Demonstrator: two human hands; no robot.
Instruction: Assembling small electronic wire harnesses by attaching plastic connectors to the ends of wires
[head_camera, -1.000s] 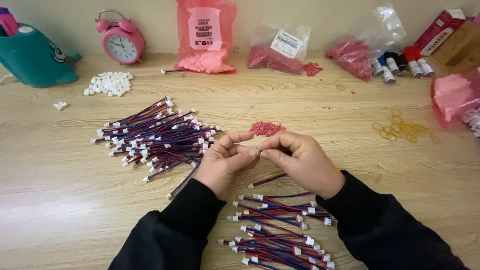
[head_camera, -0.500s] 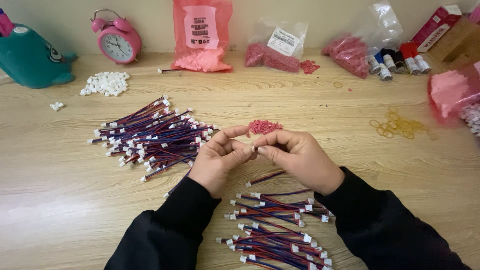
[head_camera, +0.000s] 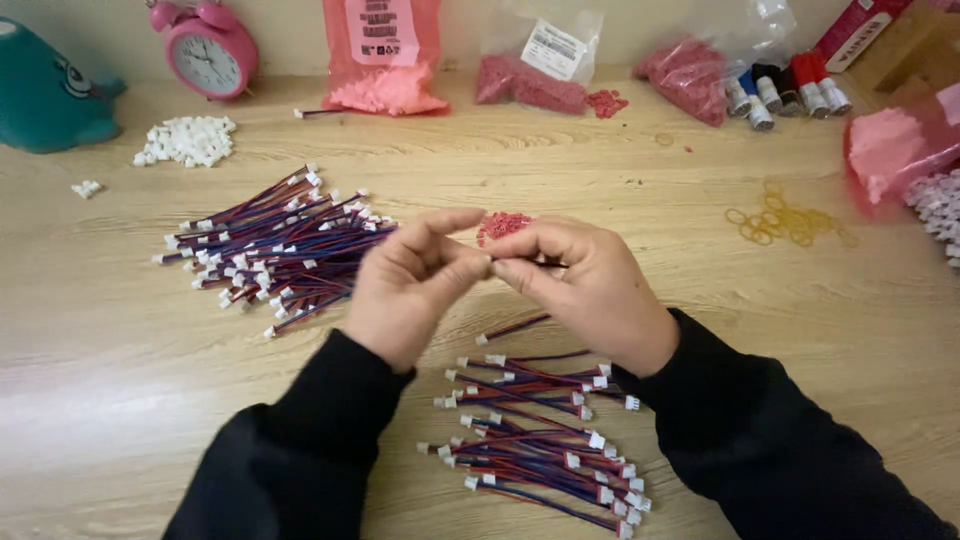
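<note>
My left hand (head_camera: 405, 285) and my right hand (head_camera: 590, 285) meet fingertip to fingertip above the middle of the wooden table (head_camera: 120, 360). Between them they pinch one thin red-and-blue wire (head_camera: 545, 264), whose end sticks out past my right fingers. A small heap of tiny red parts (head_camera: 503, 224) lies just behind the hands. A big pile of red-and-blue wires with white plugs (head_camera: 270, 245) lies to the left. A second pile of such wires (head_camera: 540, 435) lies below my hands, between my black sleeves.
Along the back stand a pink alarm clock (head_camera: 205, 55), a teal toy (head_camera: 45, 95), pink bags (head_camera: 385, 60), clear bags of red parts (head_camera: 545, 70) and small spools (head_camera: 785, 90). White plugs (head_camera: 190, 140) lie at the left, yellow rubber bands (head_camera: 785, 222) at the right.
Both hands have stayed together over the table's middle, fingers shifting slightly on the wire. The camera view has tilted a little. The piles have not moved.
</note>
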